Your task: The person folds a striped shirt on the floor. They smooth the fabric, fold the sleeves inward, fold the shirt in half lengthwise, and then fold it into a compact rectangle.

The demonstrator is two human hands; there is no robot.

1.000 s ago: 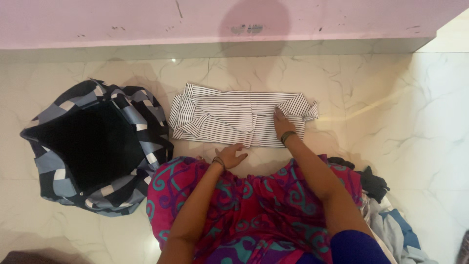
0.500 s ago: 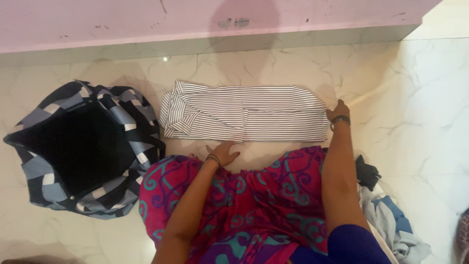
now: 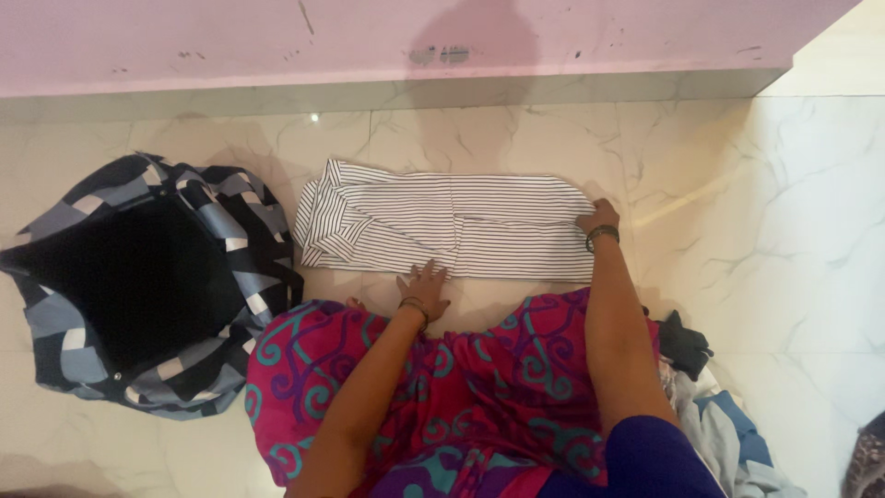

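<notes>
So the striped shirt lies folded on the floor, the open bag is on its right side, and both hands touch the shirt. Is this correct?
Not quite. In the head view the open patchwork bag lies to the left of the striped shirt, not on its right. The rest holds: the shirt lies folded on the marble floor, the left hand at its near edge and the right hand at its right end.

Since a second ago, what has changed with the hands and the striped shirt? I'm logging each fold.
The right hand moved from the shirt's middle out to its right end, where the bunched cloth is now flat. The left hand edged up to touch the striped shirt at its near edge. The checked bag and clothes pile stayed put.
</notes>
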